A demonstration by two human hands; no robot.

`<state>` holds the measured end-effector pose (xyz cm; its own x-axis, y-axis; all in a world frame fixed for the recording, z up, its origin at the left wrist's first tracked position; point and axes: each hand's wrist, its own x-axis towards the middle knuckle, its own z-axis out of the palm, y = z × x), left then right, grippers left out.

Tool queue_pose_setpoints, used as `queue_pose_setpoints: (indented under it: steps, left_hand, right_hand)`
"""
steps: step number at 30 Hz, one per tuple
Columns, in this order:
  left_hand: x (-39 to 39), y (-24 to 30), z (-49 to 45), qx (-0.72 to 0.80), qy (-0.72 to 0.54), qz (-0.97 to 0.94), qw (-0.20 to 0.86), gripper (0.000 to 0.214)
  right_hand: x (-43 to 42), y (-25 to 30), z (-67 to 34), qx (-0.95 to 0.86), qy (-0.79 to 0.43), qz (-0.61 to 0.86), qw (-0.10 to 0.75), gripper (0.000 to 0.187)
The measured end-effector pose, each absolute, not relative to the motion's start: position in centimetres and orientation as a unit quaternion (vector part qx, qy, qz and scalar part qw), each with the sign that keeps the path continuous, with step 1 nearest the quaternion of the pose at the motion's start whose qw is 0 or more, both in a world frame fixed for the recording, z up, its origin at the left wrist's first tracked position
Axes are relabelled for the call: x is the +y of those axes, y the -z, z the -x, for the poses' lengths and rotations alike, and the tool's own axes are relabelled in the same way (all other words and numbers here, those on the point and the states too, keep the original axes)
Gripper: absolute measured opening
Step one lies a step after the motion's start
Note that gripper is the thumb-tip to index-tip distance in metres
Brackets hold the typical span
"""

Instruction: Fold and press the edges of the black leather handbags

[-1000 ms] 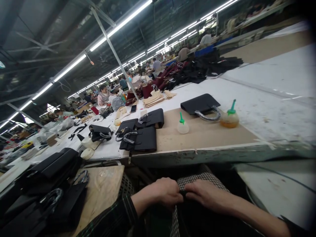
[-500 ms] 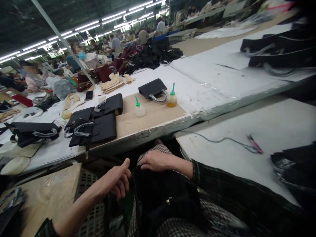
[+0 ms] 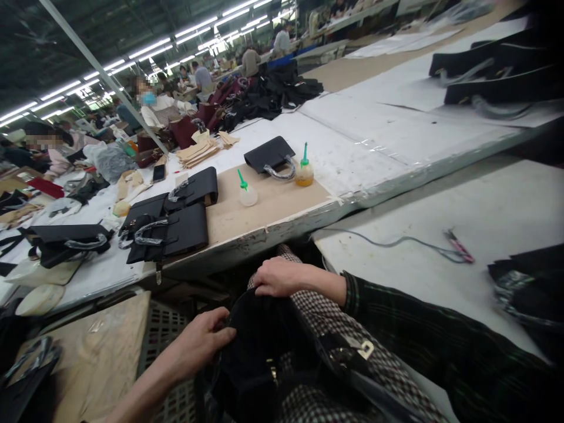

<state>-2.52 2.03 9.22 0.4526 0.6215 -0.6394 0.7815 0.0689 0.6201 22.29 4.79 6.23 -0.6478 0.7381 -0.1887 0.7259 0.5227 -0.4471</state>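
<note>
Black bag [image 3: 253,338] (matte, gold-clasped) bridges curled left hand [image 3: 205,338] and right hand [image 3: 279,277].

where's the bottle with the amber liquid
The bottle stands on the table, above centre in the head view, just right of a black bag's handle.

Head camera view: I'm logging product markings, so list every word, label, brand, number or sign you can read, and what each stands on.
No text can be read anywhere.
Black bag in the right hand: no lettering visible; its gold-coloured clasp is too small and blurred to read.
Clear bottle and amber bottle: no lettering to make out.
</note>
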Motion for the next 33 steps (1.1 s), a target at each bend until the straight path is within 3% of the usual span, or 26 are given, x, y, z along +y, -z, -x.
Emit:
queue_pose_setpoints:
  steps: [4, 8, 11, 14, 17, 23, 33]
  left_hand:
    - [1.5, -8.4, 2.4, 0.52, 0.014, -0.626, 0.581, 0.024]
    - [0.7, -8.0, 2.0, 0.544, -0.041, -0.546, 0.635, 0.027]
    - [0.3, -7.6, 2.3, 0.546, -0.055, -0.523, 0.652, 0.031]
    - [0.3, -7.1, 2.9, 0.543, -0.062, -0.533, 0.647, 0.036]
    - [0.5, -6.7, 3.4, 0.554, -0.058, -0.577, 0.597, 0.038]
    - [0.8, -7.4, 2.5, 0.574, 0.02, -0.741, 0.349, 0.031]
    - [0.8, -6.1, 0.6, 0.529, 0.051, -0.809, 0.251, 0.038]
  right_hand:
    - [5.5, -6.1, -23.0, -0.882, -0.273, 0.385, -0.004, 0.031]
    - [6.7, -4.7, -21.9, -0.87, -0.408, 0.267, 0.073, 0.049]
    - [7.8, -3.5, -20.7, -0.835, -0.492, 0.226, 0.097, 0.039]
    - [8.3, -2.5, -20.0, -0.824, -0.5, 0.249, 0.092, 0.033]
    - [8.2, -2.1, -20.1, -0.823, -0.493, 0.266, 0.096, 0.033]
    - [7.1, -3.1, -20.2, -0.851, -0.428, 0.295, 0.076, 0.031]
    - [6.0, -4.2, -20.8, -0.848, -0.409, 0.332, 0.054, 0.03]
